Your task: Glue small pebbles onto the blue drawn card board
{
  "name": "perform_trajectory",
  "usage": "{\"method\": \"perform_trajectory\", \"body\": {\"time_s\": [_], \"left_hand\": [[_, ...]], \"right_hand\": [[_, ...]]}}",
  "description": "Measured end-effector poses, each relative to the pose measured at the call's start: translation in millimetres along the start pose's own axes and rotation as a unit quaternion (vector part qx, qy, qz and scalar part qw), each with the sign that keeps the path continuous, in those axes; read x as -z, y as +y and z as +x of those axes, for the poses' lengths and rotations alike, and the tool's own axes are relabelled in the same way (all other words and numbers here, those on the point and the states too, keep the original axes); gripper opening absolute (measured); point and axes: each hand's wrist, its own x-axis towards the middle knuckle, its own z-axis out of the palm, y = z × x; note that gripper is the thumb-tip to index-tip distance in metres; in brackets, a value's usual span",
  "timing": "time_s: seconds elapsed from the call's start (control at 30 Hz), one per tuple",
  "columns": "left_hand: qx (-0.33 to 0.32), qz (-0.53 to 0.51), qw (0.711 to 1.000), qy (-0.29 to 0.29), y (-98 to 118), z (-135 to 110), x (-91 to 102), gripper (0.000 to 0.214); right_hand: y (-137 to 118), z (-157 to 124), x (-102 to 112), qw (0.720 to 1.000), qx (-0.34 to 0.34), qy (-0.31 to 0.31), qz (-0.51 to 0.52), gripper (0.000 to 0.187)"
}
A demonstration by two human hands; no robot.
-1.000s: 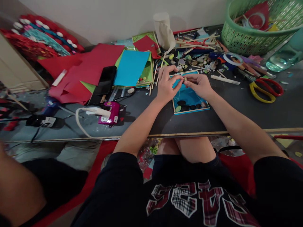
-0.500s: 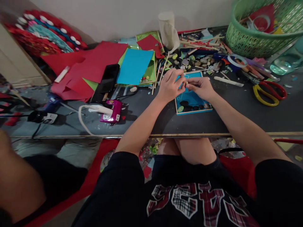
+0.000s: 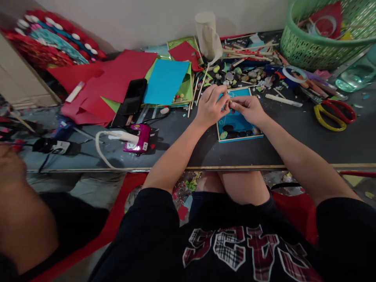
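My left hand and my right hand meet fingertip to fingertip over a blue panel with a thin wooden stick border. Both are closed in a pinch around something tiny between them, too small and too covered to name. Along the panel's near edge sit several dark pebbles and a pale green pebble. Faint light lines are drawn on the blue surface.
Loose pebbles and wooden sticks lie behind the panel. To the right are scissors and a green basket. On the left are red paper, a phone and a purple power adapter. Another person's arm shows at far left.
My hands stay together over the panel with slight finger movement; the pale speck between the fingertips is less visible. At far left, the other person's arm has come up nearer the table edge.
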Motion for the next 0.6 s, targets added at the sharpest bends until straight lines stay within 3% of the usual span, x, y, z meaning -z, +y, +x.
{"method": "perform_trajectory", "body": {"time_s": [0.4, 0.6], "left_hand": [[-0.004, 0.03, 1.0, 0.003, 4.5, 1.3, 0.2, 0.027], [-0.008, 0.027, 1.0, -0.002, 3.2, -0.5, -1.7, 0.034]], "right_hand": [[-1.9, 0.3, -2.2, 1.0, -0.003, -0.003, -0.01, 0.063], [-0.6, 2.1, 6.3, 0.998, 0.013, 0.058, -0.039, 0.071]]}}
